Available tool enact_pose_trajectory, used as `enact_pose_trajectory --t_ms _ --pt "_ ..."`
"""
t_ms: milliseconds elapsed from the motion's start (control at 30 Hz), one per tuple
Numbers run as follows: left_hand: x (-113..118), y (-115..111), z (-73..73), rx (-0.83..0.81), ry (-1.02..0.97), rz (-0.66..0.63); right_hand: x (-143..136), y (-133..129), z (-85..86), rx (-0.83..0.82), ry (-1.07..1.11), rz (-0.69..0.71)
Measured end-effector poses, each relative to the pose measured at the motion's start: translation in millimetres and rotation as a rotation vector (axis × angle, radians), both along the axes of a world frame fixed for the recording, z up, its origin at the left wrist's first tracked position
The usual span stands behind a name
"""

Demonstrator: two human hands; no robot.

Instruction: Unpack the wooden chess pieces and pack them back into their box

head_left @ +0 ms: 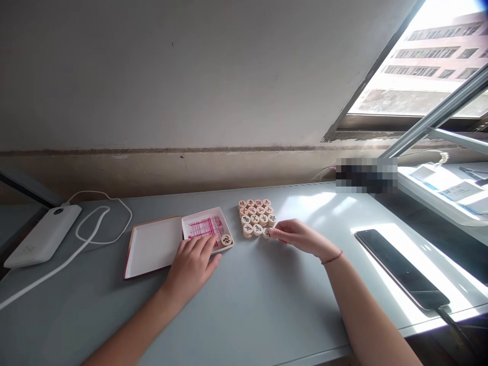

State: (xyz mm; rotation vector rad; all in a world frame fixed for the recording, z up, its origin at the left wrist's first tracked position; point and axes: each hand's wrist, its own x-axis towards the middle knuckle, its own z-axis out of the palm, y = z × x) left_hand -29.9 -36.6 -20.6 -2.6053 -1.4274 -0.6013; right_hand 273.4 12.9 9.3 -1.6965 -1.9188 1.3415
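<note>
Round Chinese chess pieces [254, 217] stand stacked in neat rows on the desk, with red characters at the back and black ones in front. My right hand [299, 235] pinches a chess piece [267, 233] at the block's front right corner. My left hand [195, 255] rests over the front edge of a small open box [225, 221], its fingers stretched out. In the box's right corner lies one chess piece [226, 239] with a black character, beside the fingers. Red line printing shows on the box floor. The white-lined lid [152, 246] adjoins the box on the left.
A white power bank [43, 236] with a looped white cable [91, 231] lies at the far left. On the right, a phone [400, 267] is plugged into a dark cable. A wall [171, 91] runs behind the grey desk [244, 305]; a metal frame [434, 114] rises at right.
</note>
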Motion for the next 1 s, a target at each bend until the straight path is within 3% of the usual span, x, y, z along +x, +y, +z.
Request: enact_pose_trajectory --t_ms 233,400,567,833,1000 --pt "1.6 -1.1 -0.6 0.005 0.052 -0.006 -0.7 2.7 -5.9 0.075 -0.122 -0.05" --pt "-1.7 2.9 -2.4 -0.035 0.066 -0.048 0.5 0.1 -3.7 0.146 -0.25 0.088" --pt "-7.4 5.7 -2.2 -0.08 0.072 -0.089 -10.9 -2.3 -7.6 0.284 -0.39 0.128" --pt "-6.8 3.4 2.4 -0.12 0.038 -0.087 -9.3 -4.5 -1.4 0.258 -0.415 0.171" --pt "0.0 7.2 9.3 -0.161 0.025 -0.032 -30.6 -12.2 0.6 0.263 -0.194 0.287"
